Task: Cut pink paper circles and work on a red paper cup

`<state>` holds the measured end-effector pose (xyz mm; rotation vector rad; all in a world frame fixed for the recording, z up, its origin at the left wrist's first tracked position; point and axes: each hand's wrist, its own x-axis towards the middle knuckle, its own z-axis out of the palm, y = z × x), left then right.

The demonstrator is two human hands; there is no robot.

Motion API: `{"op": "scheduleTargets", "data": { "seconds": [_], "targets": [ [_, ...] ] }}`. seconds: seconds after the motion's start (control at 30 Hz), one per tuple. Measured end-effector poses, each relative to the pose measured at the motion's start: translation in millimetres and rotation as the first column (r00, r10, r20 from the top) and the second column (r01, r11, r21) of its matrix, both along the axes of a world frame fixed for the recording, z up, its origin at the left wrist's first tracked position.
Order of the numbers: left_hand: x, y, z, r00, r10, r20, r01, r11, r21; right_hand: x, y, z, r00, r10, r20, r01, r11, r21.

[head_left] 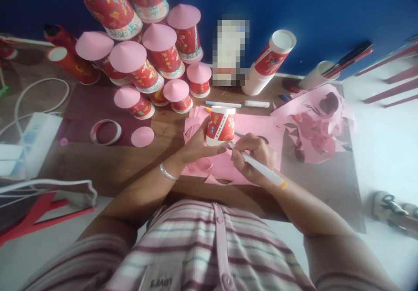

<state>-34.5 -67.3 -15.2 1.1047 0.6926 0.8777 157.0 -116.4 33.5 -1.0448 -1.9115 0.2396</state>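
Observation:
My left hand (196, 147) is closed around a red and white paper cup (220, 127), held upright above the pink paper. Closed in my right hand (256, 153) is a white marker pen (264, 169) with an orange end. Its tip is at the cup's lower white band; whether it touches I cannot tell. Under both hands lie pink paper sheets (274, 130), some with round holes cut out. Behind the cup rest a blue-ended marker (224, 104) and a white marker cap or short pen (257, 104).
Several red cups with pink paper cones (159, 36) stand at the back left. A cut cup ring (105, 133) and a pink disc (143, 137) lie left. Stacked cups (269, 62), a pen cup (320, 75) and paper scraps (315, 125) are right. A power strip (35, 143) sits far left.

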Motion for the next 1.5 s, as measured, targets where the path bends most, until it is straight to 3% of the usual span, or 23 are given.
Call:
{"op": "scheduleTargets", "data": {
  "seconds": [0.3,0.6,0.9,1.0,1.13,1.27,1.5],
  "targets": [
    [0,0,-4.1,1.0,0.013,0.002,-0.013,1.0,0.014,0,1,-2.2,1.0,0.008,-0.008,-0.008,1.0,0.015],
    [1,0,3.7,0.999,0.029,-0.019,-0.028,0.996,0.085,-2,2,3.4,0.999,0.01,0.037,-0.012,0.998,0.066],
    [0,-1,0.7,0.998,0.021,-0.056,-0.019,0.999,0.045,4,2,8.4,0.995,0.09,-0.038,-0.095,0.979,-0.181],
    [1,-1,0.0,0.999,0.021,-0.046,-0.019,0.999,0.04,5,2,8.3,0.993,0.095,-0.068,-0.108,0.972,-0.211],
    [1,-2,-2.7,0.999,0.035,0.017,-0.035,0.999,-0.017,4,1,8.3,0.983,0.126,-0.133,-0.154,0.962,-0.224],
    [-1,-2,-5.4,0.988,0.033,0.149,-0.017,0.994,-0.106,5,-2,3.0,0.944,0.147,-0.296,-0.206,0.962,-0.178],
    [0,0,-4.4,0.944,0.039,0.327,0.009,0.99,-0.142,4,2,-8.8,0.95,0.026,-0.31,-0.048,0.997,-0.064]
  ]
}}
